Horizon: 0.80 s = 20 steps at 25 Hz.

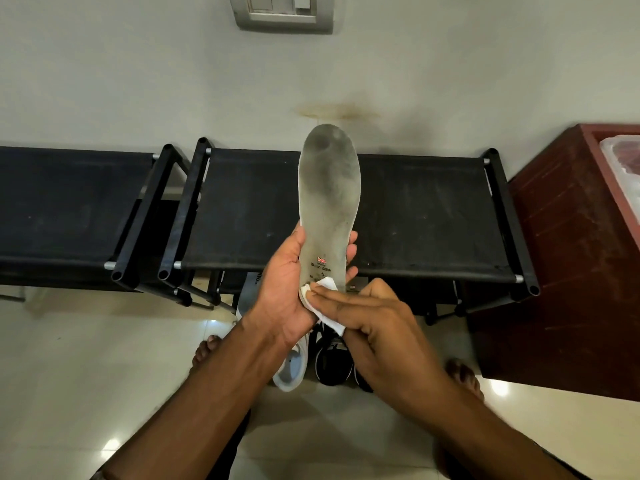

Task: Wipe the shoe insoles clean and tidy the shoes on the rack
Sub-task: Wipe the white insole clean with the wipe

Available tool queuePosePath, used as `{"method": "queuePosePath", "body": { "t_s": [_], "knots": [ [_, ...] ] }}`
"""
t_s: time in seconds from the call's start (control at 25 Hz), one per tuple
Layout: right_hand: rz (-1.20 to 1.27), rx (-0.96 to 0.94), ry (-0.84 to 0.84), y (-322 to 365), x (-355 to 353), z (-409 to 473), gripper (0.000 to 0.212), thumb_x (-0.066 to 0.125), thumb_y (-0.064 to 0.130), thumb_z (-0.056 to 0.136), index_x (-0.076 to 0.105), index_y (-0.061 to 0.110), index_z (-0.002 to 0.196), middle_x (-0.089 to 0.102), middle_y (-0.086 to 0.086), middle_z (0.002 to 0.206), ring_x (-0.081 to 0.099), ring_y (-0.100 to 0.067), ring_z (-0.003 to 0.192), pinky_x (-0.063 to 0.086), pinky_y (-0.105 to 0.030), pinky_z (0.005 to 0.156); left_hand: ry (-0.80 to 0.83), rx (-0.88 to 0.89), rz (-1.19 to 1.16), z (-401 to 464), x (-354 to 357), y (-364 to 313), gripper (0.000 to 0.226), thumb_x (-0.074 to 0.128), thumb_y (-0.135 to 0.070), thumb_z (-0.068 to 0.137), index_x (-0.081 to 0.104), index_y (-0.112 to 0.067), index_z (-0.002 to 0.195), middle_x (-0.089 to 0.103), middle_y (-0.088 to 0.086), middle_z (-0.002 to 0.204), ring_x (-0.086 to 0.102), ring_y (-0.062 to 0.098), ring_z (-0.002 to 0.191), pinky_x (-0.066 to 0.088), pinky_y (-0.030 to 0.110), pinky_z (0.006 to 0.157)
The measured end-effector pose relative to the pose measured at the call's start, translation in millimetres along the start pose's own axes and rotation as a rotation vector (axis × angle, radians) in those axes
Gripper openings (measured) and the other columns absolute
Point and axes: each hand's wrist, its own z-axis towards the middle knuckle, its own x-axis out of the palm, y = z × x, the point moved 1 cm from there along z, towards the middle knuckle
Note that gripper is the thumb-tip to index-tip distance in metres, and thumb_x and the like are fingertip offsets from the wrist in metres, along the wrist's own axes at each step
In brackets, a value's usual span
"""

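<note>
My left hand grips a dirty grey-white insole by its heel end, toe pointing up and away over the black shoe rack. Dark smudges cover the insole's front half, and a small red logo shows near the heel. My right hand presses a white wipe against the heel of the insole, fingers laid flat over it. On the floor below my hands stand a white shoe and a black shoe, partly hidden by my arms.
A second black rack stands to the left, close beside the first. A dark red wooden cabinet with a plastic container on top is at the right. My bare feet rest on the glossy tiled floor. A switch plate is on the wall above.
</note>
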Motion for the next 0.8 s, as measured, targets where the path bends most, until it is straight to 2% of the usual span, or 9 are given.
{"method": "queuePosePath", "body": {
  "t_s": [0.08,0.16,0.28,0.4,0.48,0.64,0.72,0.8],
  "knots": [
    [-0.116,0.042,-0.043,-15,-5,4,0.033,0.051,0.027,0.097,0.063,0.029,0.128,0.068,0.007,0.122,0.035,0.005,0.081,0.036,-0.002,0.078,0.007,0.017,-0.045,1,0,-1,0.050,0.044,-0.045,0.102,0.064,-0.007,0.128,0.063,0.016,0.132,0.065,0.020,0.098,0.039,0.041,0.113],
    [-0.232,0.057,-0.091,-26,-7,8,0.034,0.059,0.015,0.094,0.065,0.024,0.127,0.069,0.008,0.119,0.027,0.002,0.076,0.034,-0.001,0.072,0.006,0.045,-0.070,2,-2,-4,0.047,0.046,-0.042,0.102,0.064,-0.008,0.129,0.066,0.017,0.127,0.066,0.022,0.097,0.042,0.040,0.110],
    [-0.207,0.046,-0.071,-13,-2,4,0.040,0.045,0.020,0.094,0.065,0.022,0.128,0.068,0.009,0.122,0.030,0.001,0.077,0.033,-0.003,0.069,0.004,0.020,-0.026,4,-5,-5,0.050,0.045,-0.046,0.101,0.065,-0.009,0.129,0.068,0.012,0.121,0.066,0.019,0.093,0.037,0.046,0.114],
    [-0.071,-0.003,0.000,5,1,-5,0.043,0.042,0.028,0.094,0.060,0.026,0.132,0.066,0.013,0.125,0.037,0.003,0.082,0.038,-0.003,0.076,0.017,-0.002,-0.007,3,-4,-3,0.054,0.044,-0.049,0.101,0.063,-0.008,0.131,0.068,0.011,0.119,0.065,0.018,0.093,0.038,0.048,0.113],
    [-0.080,-0.034,0.002,-3,0,0,0.044,0.040,0.033,0.094,0.060,0.028,0.132,0.067,0.010,0.123,0.042,0.002,0.084,0.041,-0.006,0.078,0.014,0.000,-0.021,3,-5,-3,0.056,0.043,-0.049,0.101,0.062,-0.007,0.132,0.068,0.012,0.120,0.065,0.018,0.093,0.039,0.046,0.113],
    [-0.173,0.012,-0.095,-16,-1,8,0.038,0.047,0.024,0.093,0.066,0.021,0.126,0.068,0.002,0.124,0.035,0.004,0.080,0.039,-0.007,0.075,0.027,-0.003,-0.068,4,-6,-4,0.052,0.047,-0.045,0.101,0.060,-0.008,0.135,0.066,0.014,0.122,0.065,0.020,0.094,0.042,0.040,0.111],
    [-0.072,-0.011,-0.078,-3,2,4,0.041,0.042,0.030,0.093,0.065,0.020,0.126,0.067,0.002,0.122,0.043,0.010,0.093,0.043,-0.007,0.083,0.016,-0.018,-0.022,5,-7,-1,0.055,0.044,-0.049,0.101,0.061,-0.008,0.134,0.068,0.011,0.121,0.067,0.017,0.092,0.040,0.045,0.112],
    [-0.078,-0.097,-0.051,-3,0,3,0.041,0.041,0.031,0.093,0.064,0.023,0.127,0.067,0.005,0.124,0.048,0.006,0.096,0.044,-0.008,0.087,0.021,-0.039,-0.014,3,-5,1,0.056,0.043,-0.050,0.100,0.062,-0.009,0.133,0.067,0.009,0.122,0.066,0.017,0.092,0.039,0.046,0.113]
  ]
}}
